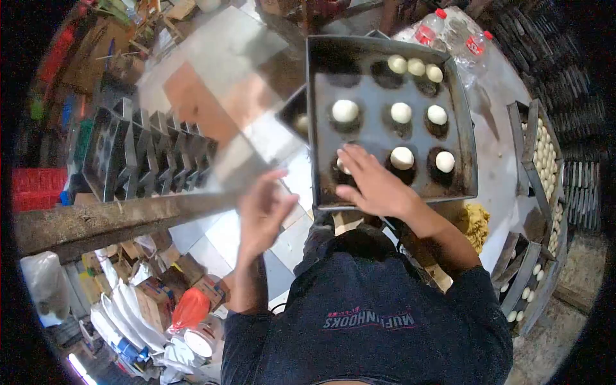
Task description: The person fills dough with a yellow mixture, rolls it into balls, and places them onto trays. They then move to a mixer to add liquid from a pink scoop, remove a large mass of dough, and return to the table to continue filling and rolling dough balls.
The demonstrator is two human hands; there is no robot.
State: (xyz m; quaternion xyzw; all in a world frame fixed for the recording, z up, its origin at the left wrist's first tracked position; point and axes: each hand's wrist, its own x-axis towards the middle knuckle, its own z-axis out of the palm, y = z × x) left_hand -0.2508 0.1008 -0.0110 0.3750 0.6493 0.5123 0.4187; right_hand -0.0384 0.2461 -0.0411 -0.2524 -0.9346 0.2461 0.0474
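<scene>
My right hand [375, 186] lies palm down over the near left corner of a dark metal baking tray [366, 83], its fingers stretched out. Partly covered by those fingers is a white dough ball [342, 165]. Other dough balls [402, 158] sit spaced out in rows on the tray, each on a dark greased patch. Three smaller balls [416, 67] stand side by side near the far right corner. Left of the tray, above the floor, my left hand [262, 215] is raised with its fingers apart and nothing in it, slightly blurred.
On the right, trays [545, 151] of small dough balls line the table edge. Yellow crumbly dough [476, 228] lies beside my right arm. Two plastic bottles [431, 27] with red caps stand at the back. Stacked metal trays [147, 151] and a wooden beam [128, 215] are on the left.
</scene>
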